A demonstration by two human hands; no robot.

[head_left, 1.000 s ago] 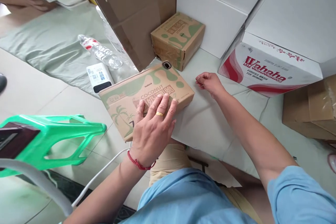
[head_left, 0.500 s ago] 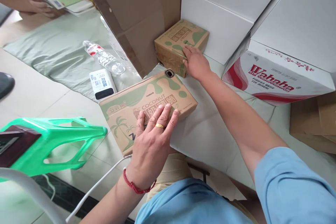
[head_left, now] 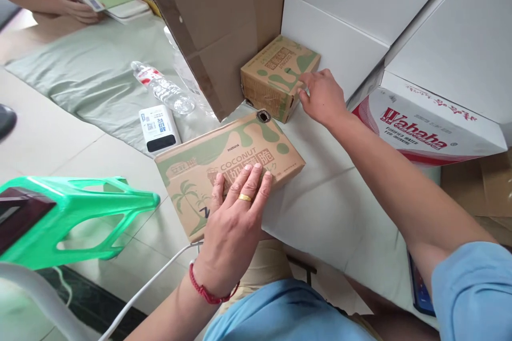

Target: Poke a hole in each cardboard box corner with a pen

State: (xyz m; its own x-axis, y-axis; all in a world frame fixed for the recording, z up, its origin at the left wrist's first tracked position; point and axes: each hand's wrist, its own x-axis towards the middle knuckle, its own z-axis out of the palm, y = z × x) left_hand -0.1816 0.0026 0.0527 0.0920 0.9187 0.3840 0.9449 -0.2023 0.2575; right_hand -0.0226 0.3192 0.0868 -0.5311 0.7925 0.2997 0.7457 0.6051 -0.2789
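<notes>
A brown and green cardboard box printed "COCONUT" [head_left: 236,141] lies at the table's near edge. My left hand [head_left: 236,218], with a ring and a red cord bracelet, rests on its top, fingers spread and flat. A second, similar small carton [head_left: 276,74] stands farther back in the corner between a brown cardboard panel and white boxes. My right hand [head_left: 324,96] is at that carton's right edge, thumb and index finger apart and the other fingers bent. Whether the index fingertip touches the carton I cannot tell.
A clear plastic bottle [head_left: 164,88] and a white device [head_left: 159,128] lie left of the brown panel [head_left: 212,16]. A Wahaha water carton [head_left: 420,122] stands right. A green stool [head_left: 80,218] is at lower left. Another person's hands [head_left: 74,2] hold a green-and-white item.
My right hand has drawn back from the top of the rear carton to the right, beside its edge. My left hand stays on the nearer box. The view has shifted slightly.
</notes>
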